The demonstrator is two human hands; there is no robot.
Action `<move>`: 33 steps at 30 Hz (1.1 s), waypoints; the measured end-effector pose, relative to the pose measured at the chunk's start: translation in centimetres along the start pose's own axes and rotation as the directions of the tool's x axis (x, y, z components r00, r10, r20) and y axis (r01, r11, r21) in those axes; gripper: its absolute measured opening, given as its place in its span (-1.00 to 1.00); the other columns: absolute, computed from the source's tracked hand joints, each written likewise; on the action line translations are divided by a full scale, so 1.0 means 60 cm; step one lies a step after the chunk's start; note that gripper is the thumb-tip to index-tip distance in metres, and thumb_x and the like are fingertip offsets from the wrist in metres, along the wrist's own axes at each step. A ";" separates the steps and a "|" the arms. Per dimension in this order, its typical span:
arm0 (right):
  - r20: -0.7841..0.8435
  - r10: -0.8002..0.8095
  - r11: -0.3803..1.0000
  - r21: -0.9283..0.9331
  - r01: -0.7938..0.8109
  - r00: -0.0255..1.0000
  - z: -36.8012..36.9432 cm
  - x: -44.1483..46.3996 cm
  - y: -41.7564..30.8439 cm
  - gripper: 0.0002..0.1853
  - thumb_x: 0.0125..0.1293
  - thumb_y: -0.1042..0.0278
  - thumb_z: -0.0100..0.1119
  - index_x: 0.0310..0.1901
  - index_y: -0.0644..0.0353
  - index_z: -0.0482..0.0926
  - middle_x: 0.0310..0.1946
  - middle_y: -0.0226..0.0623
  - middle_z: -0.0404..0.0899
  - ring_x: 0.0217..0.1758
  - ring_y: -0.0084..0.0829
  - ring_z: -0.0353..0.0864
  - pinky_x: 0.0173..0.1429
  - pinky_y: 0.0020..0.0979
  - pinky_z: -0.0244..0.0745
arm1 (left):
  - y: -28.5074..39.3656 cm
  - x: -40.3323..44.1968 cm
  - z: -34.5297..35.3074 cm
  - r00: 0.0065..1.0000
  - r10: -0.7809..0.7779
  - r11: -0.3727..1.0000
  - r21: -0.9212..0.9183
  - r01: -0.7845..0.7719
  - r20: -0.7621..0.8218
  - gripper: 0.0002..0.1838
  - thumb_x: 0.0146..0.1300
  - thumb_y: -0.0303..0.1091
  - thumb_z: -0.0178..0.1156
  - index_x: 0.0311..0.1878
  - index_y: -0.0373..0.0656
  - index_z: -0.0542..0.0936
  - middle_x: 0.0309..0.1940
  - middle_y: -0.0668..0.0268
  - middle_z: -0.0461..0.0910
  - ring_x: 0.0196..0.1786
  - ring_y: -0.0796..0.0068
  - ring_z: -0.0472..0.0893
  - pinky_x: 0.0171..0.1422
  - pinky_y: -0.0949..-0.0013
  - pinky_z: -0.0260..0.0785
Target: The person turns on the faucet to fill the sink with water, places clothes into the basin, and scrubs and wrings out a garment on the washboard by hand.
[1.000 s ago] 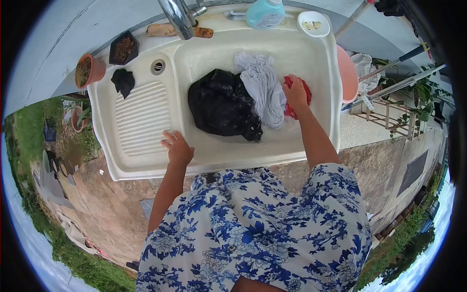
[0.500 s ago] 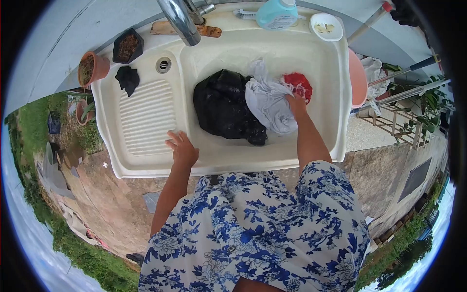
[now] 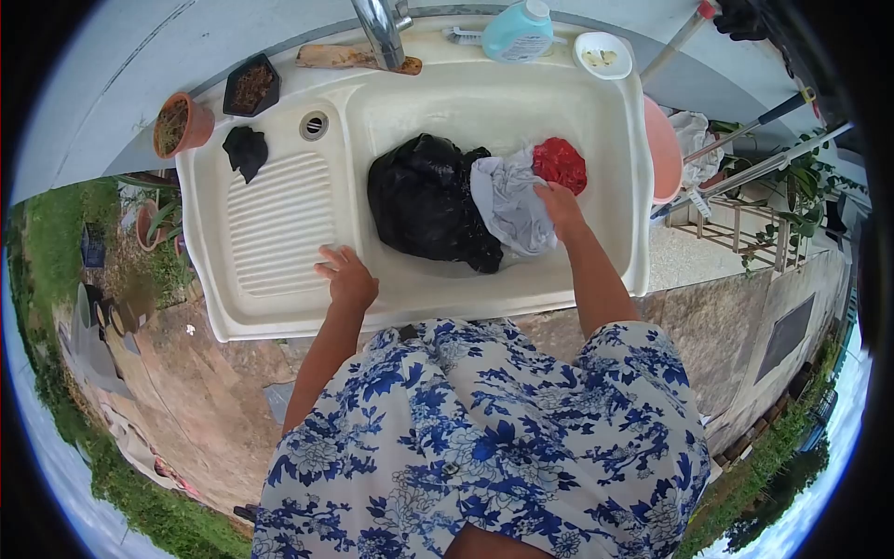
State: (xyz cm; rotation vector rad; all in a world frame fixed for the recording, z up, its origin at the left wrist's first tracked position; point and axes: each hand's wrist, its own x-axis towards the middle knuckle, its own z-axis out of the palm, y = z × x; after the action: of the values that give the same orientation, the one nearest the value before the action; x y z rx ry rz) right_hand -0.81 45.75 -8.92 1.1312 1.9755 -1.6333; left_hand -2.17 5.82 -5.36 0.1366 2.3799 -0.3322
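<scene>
1. Being touched at its right edge by the right hand (image 3: 562, 211) is the gray cloth (image 3: 512, 210), in the sink (image 3: 615, 244), just left of that grip. Whether the grip is clamped on it cannot be told.
2. A second ago, the red cloth (image 3: 560, 166) was covered by this hand. Now it is left free, just past the grip, next to the gray cloth.
3. The gray cloth was stretched long then; now it has been bunched up short. So the work has been shifted from red to gray.
4. Farther left of this grip, the big black cloth (image 3: 419, 207) is seen beside the gray one.
5. The left hand (image 3: 350, 281) is held with fingers spread apart, nothing gripped, near the ridges (image 3: 279, 228).
</scene>
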 end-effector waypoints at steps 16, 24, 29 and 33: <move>-0.025 -0.333 0.469 0.863 0.188 0.943 -0.038 -0.116 -0.179 -0.57 0.32 0.25 -0.01 0.17 0.27 0.34 0.15 -0.22 0.40 0.22 -0.30 0.36 0.30 -0.19 0.24 | -0.011 0.009 0.012 0.992 0.117 0.987 0.120 -0.111 -0.043 -0.01 0.03 -0.04 0.29 0.34 -0.43 -0.01 0.31 -0.44 -0.26 0.27 -0.62 -0.02 0.31 -0.12 0.11; -0.350 -0.668 0.623 -0.745 0.237 0.656 0.013 0.023 -0.006 -0.31 0.09 0.21 0.24 0.25 0.15 0.19 0.20 0.00 0.25 0.19 -0.06 0.31 0.25 -0.15 0.25 | -0.002 -0.010 -0.002 1.000 -0.025 0.999 -0.020 0.025 0.002 0.01 0.03 -0.08 0.32 0.36 -0.39 -0.06 0.32 -0.40 -0.31 0.27 -0.64 -0.05 0.28 -0.05 0.22; 0.193 -0.344 0.493 -0.796 0.352 0.919 0.119 0.014 0.048 -0.34 0.08 0.35 0.21 0.25 0.06 0.20 0.21 -0.18 0.23 0.20 -0.11 0.31 0.24 -0.08 0.26 | -0.008 -0.017 -0.010 0.999 -0.002 0.996 -0.094 0.005 0.036 0.01 0.01 -0.13 0.34 0.36 -0.39 -0.06 0.33 -0.37 -0.34 0.27 -0.64 -0.05 0.28 -0.04 0.22; 0.397 -0.364 0.247 -0.831 0.498 0.842 0.063 0.043 0.055 -0.41 0.07 0.45 0.15 0.19 -0.09 0.26 0.18 -0.25 0.27 0.16 -0.10 0.36 0.14 -0.11 0.37 | -0.008 -0.022 -0.014 0.998 -0.032 0.989 -0.140 0.038 0.047 0.01 0.01 -0.14 0.34 0.36 -0.38 -0.07 0.33 -0.37 -0.34 0.27 -0.65 -0.06 0.30 -0.05 0.19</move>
State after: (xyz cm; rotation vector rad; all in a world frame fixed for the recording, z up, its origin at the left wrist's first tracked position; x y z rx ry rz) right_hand -0.80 43.21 -13.98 -0.0141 2.6349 -0.3875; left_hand -1.87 5.61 -3.78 0.0211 2.3551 -0.1808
